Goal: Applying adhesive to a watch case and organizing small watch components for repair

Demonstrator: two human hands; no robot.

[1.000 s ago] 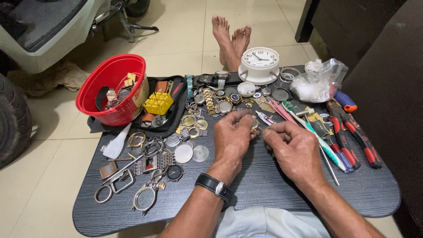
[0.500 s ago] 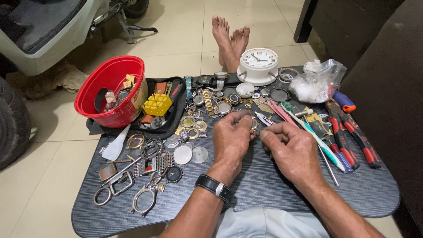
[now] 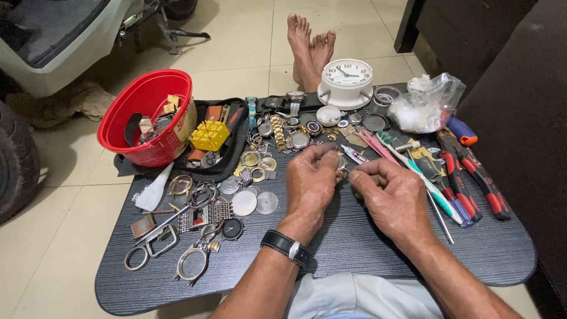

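My left hand (image 3: 311,180) and my right hand (image 3: 393,195) meet over the middle of a dark wood-grain lap table (image 3: 354,254). Between the pinched fingertips of both hands is a small round metal watch part (image 3: 341,162), mostly hidden by the fingers. A black wristwatch (image 3: 287,248) is strapped to my left wrist. Just left of my left hand lie several loose watch cases, round glass discs (image 3: 255,202) and metal bracelets (image 3: 277,133).
A red bowl (image 3: 147,118) of parts stands at the back left beside a black tool pouch with a yellow block (image 3: 210,136). A white alarm clock (image 3: 346,80), a plastic bag (image 3: 422,106), red-handled pliers (image 3: 472,171), a toothbrush (image 3: 413,171) and scissors (image 3: 155,239) lie around. Bare feet (image 3: 310,47) rest beyond the table.
Both hands stay close together over the table's middle. The fingers shift slightly on the small part; nothing else has moved.
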